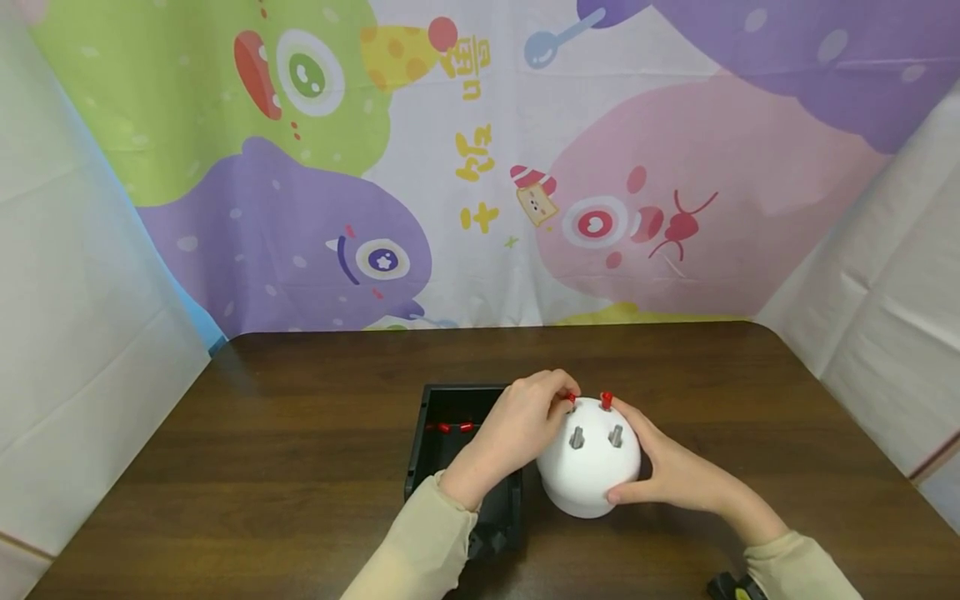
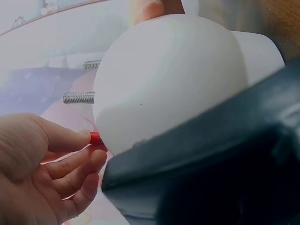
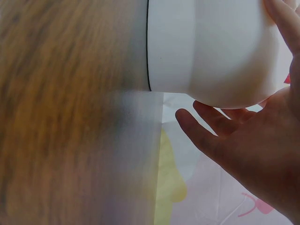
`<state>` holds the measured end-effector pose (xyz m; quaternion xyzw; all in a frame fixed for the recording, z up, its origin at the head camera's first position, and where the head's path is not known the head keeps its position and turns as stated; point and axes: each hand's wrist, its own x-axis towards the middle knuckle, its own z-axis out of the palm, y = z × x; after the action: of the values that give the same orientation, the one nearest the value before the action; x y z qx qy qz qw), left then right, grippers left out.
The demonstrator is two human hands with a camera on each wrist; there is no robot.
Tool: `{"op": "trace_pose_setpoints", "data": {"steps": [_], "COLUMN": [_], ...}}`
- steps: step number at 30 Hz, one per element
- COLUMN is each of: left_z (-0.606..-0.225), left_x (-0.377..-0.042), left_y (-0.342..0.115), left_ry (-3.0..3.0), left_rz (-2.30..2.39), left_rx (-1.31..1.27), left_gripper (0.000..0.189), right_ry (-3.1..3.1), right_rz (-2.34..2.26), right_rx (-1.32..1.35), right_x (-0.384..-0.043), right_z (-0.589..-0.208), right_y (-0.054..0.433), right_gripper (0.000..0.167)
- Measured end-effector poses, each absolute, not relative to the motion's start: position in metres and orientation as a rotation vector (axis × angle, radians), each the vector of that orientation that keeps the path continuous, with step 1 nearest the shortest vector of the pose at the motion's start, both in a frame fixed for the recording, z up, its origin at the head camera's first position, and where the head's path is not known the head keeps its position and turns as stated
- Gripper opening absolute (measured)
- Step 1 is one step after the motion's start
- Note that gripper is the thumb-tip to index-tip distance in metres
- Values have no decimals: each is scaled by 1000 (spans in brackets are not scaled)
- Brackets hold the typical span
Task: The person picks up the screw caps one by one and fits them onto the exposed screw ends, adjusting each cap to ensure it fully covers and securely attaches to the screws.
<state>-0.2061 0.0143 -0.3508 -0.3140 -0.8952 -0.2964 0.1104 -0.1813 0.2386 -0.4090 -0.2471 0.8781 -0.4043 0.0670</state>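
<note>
A white round dome [image 1: 588,475] stands on the table, with two bare threaded metal studs [image 1: 577,438] on its upper side. Beyond them, a red cap [image 1: 606,401] stands upright at the dome's far edge. My left hand [image 1: 525,417] pinches another red cap [image 2: 95,137] between thumb and fingers, right against the dome's surface; the stud beneath it is hidden. From the right side my right hand [image 1: 667,467] grips the dome, thumb on the near side and fingers round the far side. In the right wrist view the dome's wider base [image 3: 171,51] meets the table.
A black tray [image 1: 416,442] stands left of the dome, partly under my left forearm, with several red caps [image 1: 467,427] inside. A dark object [image 1: 731,587] lies by the right sleeve at the front edge. Behind the brown table [image 1: 300,467] hangs a cartoon-printed cloth [image 1: 480,275].
</note>
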Motion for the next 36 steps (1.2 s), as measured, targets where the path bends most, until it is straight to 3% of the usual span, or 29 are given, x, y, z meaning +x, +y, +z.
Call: {"op": "trace_pose_setpoints", "data": {"steps": [36], "left_z": [-351], "left_x": [-208], "left_y": [-28], "left_ry": [-2720], "left_rz": [-806], "left_rx": [-769], "left_gripper": [12], "right_ry": [2698], "right_rz": [-1204], "right_rx": [-782], "right_x": [-182], "right_z": [-409], "right_y": [239], "right_gripper": [106]}}
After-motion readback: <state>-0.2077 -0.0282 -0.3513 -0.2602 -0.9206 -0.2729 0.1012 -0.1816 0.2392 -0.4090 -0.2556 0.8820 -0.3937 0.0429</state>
